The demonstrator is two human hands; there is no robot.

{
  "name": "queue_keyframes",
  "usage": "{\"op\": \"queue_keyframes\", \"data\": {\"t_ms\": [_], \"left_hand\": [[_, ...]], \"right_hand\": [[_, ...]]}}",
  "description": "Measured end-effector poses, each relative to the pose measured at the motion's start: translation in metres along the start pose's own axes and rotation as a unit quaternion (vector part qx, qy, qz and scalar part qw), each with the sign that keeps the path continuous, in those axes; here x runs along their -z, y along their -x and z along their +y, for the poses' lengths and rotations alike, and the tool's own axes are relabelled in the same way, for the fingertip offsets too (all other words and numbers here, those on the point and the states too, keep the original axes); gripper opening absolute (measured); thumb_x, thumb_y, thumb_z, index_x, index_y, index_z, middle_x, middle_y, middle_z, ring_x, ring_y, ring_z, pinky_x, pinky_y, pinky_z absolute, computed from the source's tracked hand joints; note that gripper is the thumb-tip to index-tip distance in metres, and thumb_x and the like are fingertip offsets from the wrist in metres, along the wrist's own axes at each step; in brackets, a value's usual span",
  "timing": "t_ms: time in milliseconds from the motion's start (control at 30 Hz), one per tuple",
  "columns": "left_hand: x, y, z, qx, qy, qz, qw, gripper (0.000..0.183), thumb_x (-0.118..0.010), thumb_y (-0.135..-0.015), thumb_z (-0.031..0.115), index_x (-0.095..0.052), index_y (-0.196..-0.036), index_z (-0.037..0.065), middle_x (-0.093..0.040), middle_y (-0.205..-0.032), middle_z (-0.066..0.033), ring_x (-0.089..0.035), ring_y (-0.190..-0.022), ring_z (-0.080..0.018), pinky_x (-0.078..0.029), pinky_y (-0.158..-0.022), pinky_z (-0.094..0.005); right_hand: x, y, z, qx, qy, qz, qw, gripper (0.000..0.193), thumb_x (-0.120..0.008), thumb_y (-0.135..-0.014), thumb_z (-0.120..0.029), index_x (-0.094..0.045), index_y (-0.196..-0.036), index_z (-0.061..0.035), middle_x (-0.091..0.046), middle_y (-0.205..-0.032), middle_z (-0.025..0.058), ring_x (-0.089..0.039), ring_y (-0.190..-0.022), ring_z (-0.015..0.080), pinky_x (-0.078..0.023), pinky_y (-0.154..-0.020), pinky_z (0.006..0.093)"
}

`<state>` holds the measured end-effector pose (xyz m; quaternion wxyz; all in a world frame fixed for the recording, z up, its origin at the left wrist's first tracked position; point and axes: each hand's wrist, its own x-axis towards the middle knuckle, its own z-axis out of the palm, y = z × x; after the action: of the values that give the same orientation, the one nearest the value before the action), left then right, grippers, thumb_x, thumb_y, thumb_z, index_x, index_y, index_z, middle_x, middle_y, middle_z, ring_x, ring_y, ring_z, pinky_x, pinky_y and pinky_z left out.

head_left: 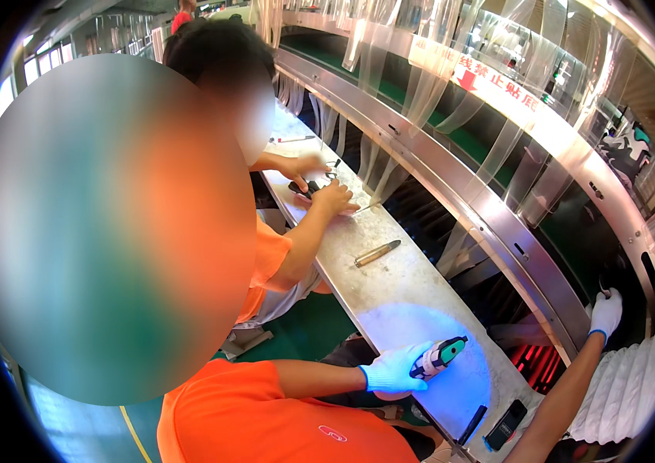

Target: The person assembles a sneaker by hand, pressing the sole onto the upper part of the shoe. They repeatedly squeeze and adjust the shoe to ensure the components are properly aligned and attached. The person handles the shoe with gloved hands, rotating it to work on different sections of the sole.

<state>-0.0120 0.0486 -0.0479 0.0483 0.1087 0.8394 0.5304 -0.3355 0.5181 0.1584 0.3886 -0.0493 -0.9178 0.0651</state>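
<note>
My left hand point(394, 372), in a white glove, is closed around a shoe point(440, 356) with white, black and green parts. It holds the shoe above the near end of a narrow, pale bench point(412, 289), in a patch of blue light. Far to the right, my gloved right hand point(606, 312) reaches to the dark opening of the machine. Its fingers are pinched together at a small, thin thing that I cannot make out. A black phone point(506, 425) and a black pen-like stick point(472, 425) lie on the bench between my arms.
A machine with a metal rail point(466, 204) and clear strip curtains runs along the bench. Another shoe point(627, 151) is inside it. A wooden-handled tool point(377, 253) lies mid-bench. A co-worker's hands point(333, 197) handle a dark item beyond. White ribbed material point(628, 386) sits at right.
</note>
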Motion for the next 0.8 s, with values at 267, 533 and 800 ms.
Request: {"op": "queue_keyframes", "data": {"t_ms": [267,533,800], "left_hand": [[-0.026,0.003,0.002,0.066,0.04,0.109,0.991,0.102,-0.094,-0.079,0.035,-0.047,-0.167,0.014,-0.066,-0.145,-0.0232,-0.065,-0.136,-0.0455,-0.053,-0.115,-0.0503],[-0.037,-0.001,-0.037,0.027,0.056,0.112,0.992,0.08,-0.096,-0.081,0.033,-0.059,-0.147,0.006,-0.072,-0.123,-0.018,-0.072,-0.113,-0.0348,-0.06,-0.099,-0.0479],[-0.02,0.052,-0.049,-0.194,-0.1,0.131,0.967,0.106,-0.098,-0.083,0.039,-0.049,-0.164,-0.01,-0.053,-0.165,-0.0383,-0.059,-0.149,-0.0532,-0.052,-0.121,-0.0524]], "right_hand": [[0.048,0.088,-0.065,-0.005,-0.242,0.084,0.967,0.026,-0.074,-0.106,-0.017,-0.082,-0.122,0.0031,-0.083,-0.12,0.0217,-0.079,-0.112,0.0356,-0.06,-0.101,0.0437],[0.137,0.384,-0.155,0.245,-0.271,0.057,0.929,0.012,-0.087,-0.094,-0.008,-0.082,-0.103,-0.004,-0.082,-0.111,0.0154,-0.078,-0.114,0.0383,-0.059,-0.108,0.0569],[0.13,0.521,-0.159,0.042,-0.202,-0.22,0.953,0.069,-0.098,-0.083,-0.023,-0.071,-0.144,-0.0059,-0.058,-0.164,0.0241,-0.052,-0.155,0.0516,-0.048,-0.122,0.0597]]}}
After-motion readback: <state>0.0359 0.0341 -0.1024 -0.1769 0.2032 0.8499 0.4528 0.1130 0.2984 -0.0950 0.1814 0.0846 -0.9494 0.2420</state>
